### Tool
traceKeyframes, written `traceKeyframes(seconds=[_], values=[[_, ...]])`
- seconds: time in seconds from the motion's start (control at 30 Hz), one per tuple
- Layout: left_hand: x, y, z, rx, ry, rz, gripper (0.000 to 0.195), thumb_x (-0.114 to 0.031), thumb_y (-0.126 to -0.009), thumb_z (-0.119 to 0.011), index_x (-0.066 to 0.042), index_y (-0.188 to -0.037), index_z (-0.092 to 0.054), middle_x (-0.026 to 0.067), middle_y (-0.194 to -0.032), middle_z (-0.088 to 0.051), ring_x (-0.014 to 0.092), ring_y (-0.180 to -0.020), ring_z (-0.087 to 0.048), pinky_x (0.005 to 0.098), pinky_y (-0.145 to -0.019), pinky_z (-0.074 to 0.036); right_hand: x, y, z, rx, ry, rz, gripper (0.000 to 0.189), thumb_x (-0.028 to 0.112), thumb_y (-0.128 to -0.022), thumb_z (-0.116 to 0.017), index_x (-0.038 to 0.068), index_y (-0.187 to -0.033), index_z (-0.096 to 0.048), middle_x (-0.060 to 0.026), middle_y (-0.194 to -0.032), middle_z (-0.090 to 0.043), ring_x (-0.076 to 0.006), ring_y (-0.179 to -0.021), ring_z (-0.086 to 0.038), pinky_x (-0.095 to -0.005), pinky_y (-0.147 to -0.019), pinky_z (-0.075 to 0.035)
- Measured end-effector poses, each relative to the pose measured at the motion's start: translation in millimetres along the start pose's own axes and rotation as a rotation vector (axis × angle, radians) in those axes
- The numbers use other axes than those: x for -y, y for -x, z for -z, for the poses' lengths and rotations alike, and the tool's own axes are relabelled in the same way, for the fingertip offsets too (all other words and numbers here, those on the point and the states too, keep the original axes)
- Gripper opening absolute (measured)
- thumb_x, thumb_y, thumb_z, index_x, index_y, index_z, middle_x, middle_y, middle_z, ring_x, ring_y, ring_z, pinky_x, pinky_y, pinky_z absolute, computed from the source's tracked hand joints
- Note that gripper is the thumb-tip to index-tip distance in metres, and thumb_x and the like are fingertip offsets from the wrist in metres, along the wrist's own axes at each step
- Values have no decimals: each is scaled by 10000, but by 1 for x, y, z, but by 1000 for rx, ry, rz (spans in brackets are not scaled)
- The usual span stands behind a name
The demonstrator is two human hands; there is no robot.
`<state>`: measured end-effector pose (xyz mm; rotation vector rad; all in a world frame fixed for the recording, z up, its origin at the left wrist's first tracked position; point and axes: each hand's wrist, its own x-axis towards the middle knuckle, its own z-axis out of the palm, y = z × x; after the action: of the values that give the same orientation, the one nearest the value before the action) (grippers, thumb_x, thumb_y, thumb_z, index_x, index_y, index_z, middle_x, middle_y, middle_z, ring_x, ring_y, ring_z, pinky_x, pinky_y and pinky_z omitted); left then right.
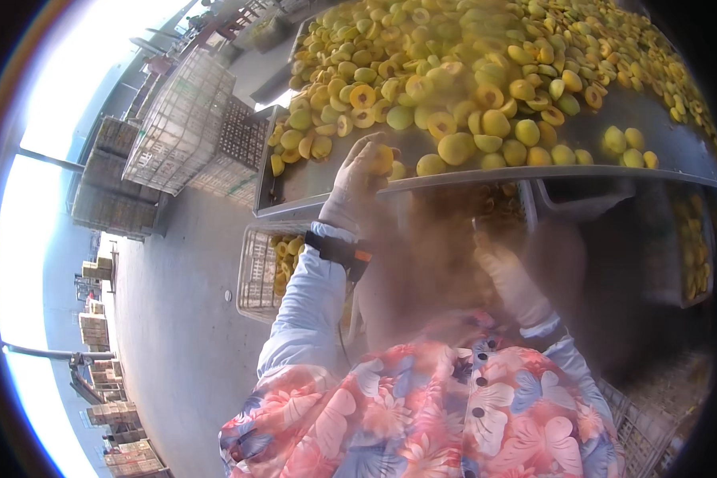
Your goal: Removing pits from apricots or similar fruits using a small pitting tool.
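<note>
My gloved left hand (361, 166) holds a yellow peach half (382, 160) just above the front edge of a metal table (310, 179). Heaped on that table are many halved yellow-green peaches (496, 123), some cut side up with a dark hollow. Lower and to the right, my gloved right hand (499, 266) is closed around a small metal-tipped tool (475, 224) whose kind cannot be told. It is over a crate partly hidden by blur, with peach pieces (496, 200) inside.
Under the table's left end stands a plastic crate (257, 275) holding peach halves. Stacked crates (182, 119) rise beyond the table's left side, with more stacks farther along the floor (185, 310). Another crate of fruit (693, 257) sits at the right, below the table.
</note>
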<state>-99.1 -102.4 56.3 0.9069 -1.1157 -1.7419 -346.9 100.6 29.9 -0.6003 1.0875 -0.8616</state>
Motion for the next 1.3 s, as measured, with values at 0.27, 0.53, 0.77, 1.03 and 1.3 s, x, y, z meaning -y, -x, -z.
traceKeyframes(seconds=[0.27, 0.53, 0.77, 1.03, 1.3], values=[[-21, 114, 101, -495, -884, 44, 266, -183, -922, -612, -24, -1133, -639, 105, -1024, -677, 166, -927, -638, 282, -764, -525, -4, 5, 3, -57, 24, 1, 272, 376, -1003, -514, 105, -994, -501, 32, -655, -479, -54, -457, -431, -209, -417, -361], [8, -14, 20, -249, -1447, -189, 575, -361, -778, -734, -20, -1224, -609, 170, -1163, -654, 311, -1094, -627, 362, -937, -493, 3, 1, -8, -83, 46, -20, 250, 358, -995, -527, 110, -992, -494, 32, -659, -487, -56, -467, -443, -211, -425, -367], [12, -70, -11, 46, -1682, 196, 595, -295, -735, -702, 11, -1228, -570, 162, -1051, -681, 336, -1067, -632, 382, -899, -520, 7, 15, -4, -127, 77, 95, 259, 351, -989, -539, 96, -983, -493, 23, -649, -484, -60, -464, -442, -217, -426, -367], [41, 29, -57, 65, 825, -38, 412, -298, -915, -613, -27, -1224, -581, 129, -1171, -624, 289, -1078, -582, 448, -957, -493, 12, -5, -15, 118, 155, 280, 246, 288, -990, -571, 56, -954, -498, 29, -646, -455, -74, -515, -464, -247, -479, -371], [67, 72, -114, -15, 722, -9, 307, -395, -976, -558, -113, -1097, -565, 61, -1069, -609, 240, -1052, -583, 399, -939, -497, 11, -19, -36, -160, 720, 730, 263, 217, -955, -609, -32, -1010, -545, -263, -835, -625, -452, -813, -597, -438, -672, -459]])
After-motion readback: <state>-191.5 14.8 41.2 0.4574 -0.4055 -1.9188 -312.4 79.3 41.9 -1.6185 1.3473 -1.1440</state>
